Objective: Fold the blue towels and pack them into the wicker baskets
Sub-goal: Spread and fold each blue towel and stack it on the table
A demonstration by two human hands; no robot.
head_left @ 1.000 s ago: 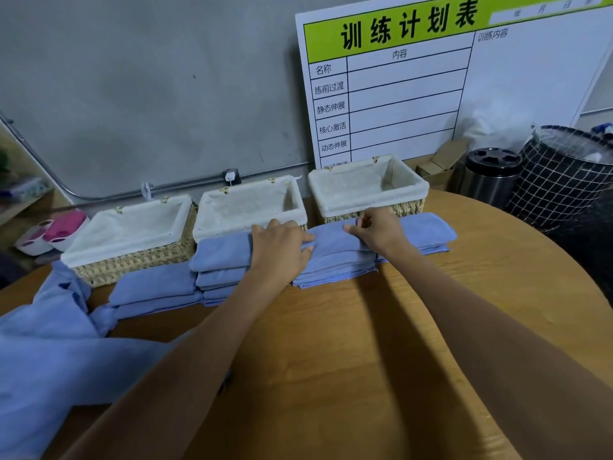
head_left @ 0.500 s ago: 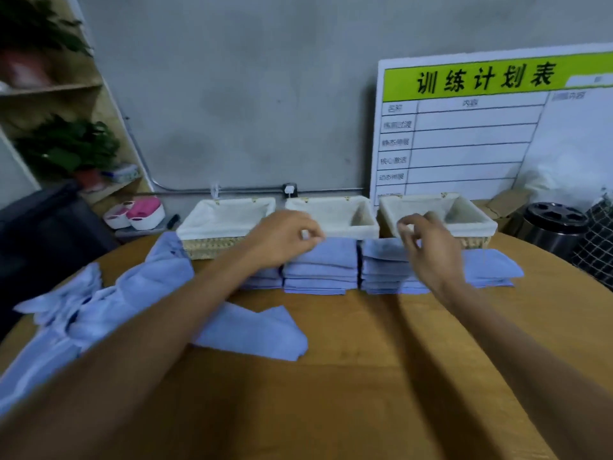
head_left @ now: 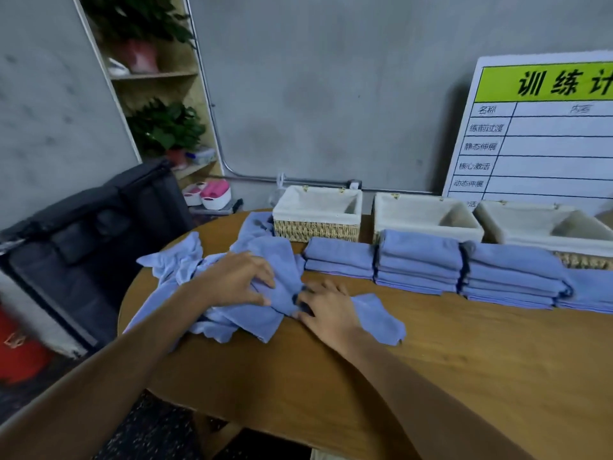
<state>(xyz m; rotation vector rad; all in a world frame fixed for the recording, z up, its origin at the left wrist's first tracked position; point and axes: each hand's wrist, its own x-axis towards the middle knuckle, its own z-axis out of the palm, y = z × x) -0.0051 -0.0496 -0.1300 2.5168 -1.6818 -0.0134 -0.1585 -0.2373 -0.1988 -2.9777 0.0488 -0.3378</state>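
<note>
The loose towels (head_left: pixel 265 277) under my fingers are soft matt blue cloth, rumpled. The folded stacks (head_left: pixel 421 260) look the same cloth, lying smooth. The table (head_left: pixel 464 376) is wood, smooth with a slight sheen. The baskets (head_left: pixel 316 229) are rough woven wicker with matt white cloth liners. Behind them the wall (head_left: pixel 331 94) is matt grey, rough like concrete.

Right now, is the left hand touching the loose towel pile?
Touching. The head view shows the left hand lying on the loose towel pile, its fingers curled into the cloth with no gap visible.
</note>
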